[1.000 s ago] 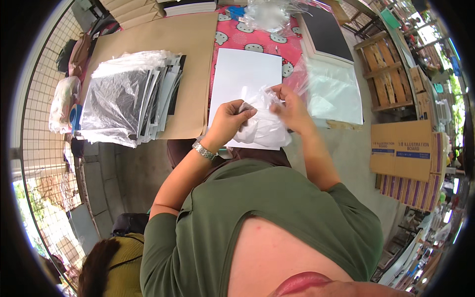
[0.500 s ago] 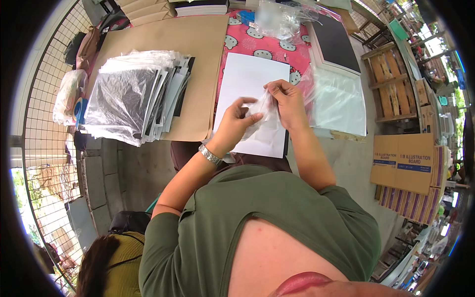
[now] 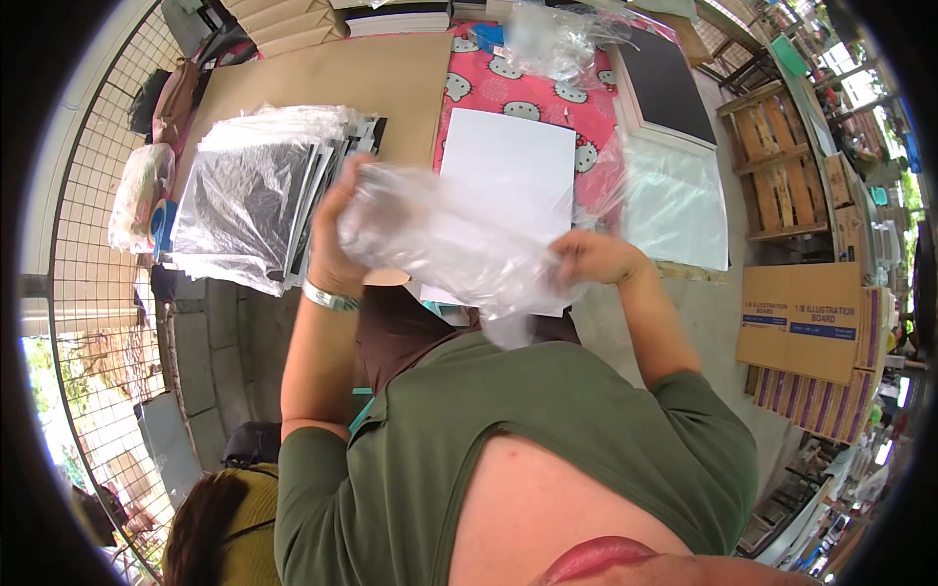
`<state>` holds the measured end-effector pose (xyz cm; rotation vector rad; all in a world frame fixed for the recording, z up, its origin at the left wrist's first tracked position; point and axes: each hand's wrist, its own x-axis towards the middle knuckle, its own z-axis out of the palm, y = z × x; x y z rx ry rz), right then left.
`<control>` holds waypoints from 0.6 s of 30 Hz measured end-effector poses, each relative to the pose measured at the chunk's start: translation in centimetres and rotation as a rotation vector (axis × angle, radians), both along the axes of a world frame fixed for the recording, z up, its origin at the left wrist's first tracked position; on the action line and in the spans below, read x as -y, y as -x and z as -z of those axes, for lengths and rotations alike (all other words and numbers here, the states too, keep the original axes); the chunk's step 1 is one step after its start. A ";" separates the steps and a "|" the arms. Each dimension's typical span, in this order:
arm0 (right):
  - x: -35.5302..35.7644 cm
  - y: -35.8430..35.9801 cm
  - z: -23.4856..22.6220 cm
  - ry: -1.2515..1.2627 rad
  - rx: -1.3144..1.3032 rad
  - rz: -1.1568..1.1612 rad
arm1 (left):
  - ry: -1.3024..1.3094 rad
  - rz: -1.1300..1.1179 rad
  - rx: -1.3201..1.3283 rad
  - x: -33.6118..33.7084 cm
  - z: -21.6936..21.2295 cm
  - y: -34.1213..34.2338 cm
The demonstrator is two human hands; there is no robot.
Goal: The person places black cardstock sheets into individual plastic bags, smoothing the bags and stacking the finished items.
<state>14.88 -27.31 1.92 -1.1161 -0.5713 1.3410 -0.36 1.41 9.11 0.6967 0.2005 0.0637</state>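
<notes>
A clear plastic bag [image 3: 459, 244], blurred by motion, stretches in the air between my two hands. My left hand [image 3: 337, 230] has the bag's left end, its fingers partly veiled by the film. At the other end, my right hand [image 3: 601, 259] pinches the plastic with bent fingers. Below and behind the bag lies a stack of white sheets [image 3: 513, 156] with a dark edge on its right side. The bag hides the lower part of that stack.
Plastic-wrapped black and white boards [image 3: 239, 186] are piled at left on a brown sheet [image 3: 322, 78]. Flat clear bags [image 3: 674, 205] lie at right, below a black-topped stack [image 3: 664, 88]. Crumpled plastic [image 3: 552, 44] sits at the back. Someone in a mustard top [image 3: 239, 527] is at lower left.
My hands have spread apart, the left going left and the right coming down toward me. The bag, bunched between my fingers before, is now stretched wide.
</notes>
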 end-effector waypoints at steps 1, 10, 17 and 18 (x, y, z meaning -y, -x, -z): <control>-0.6 -0.1 -0.5 0.028 0.249 -0.182 | -0.045 0.103 -0.003 -0.8 0.4 0.5; -1.4 -1.6 -0.5 0.043 -0.168 0.484 | -0.252 0.162 0.109 -2.7 6.5 0.6; -0.8 -5.7 1.9 -0.466 -0.185 0.666 | -0.696 0.332 -0.200 -0.9 7.7 0.9; -1.5 -6.2 1.1 -0.554 -0.290 0.705 | -0.797 0.615 -0.146 -1.0 10.5 0.4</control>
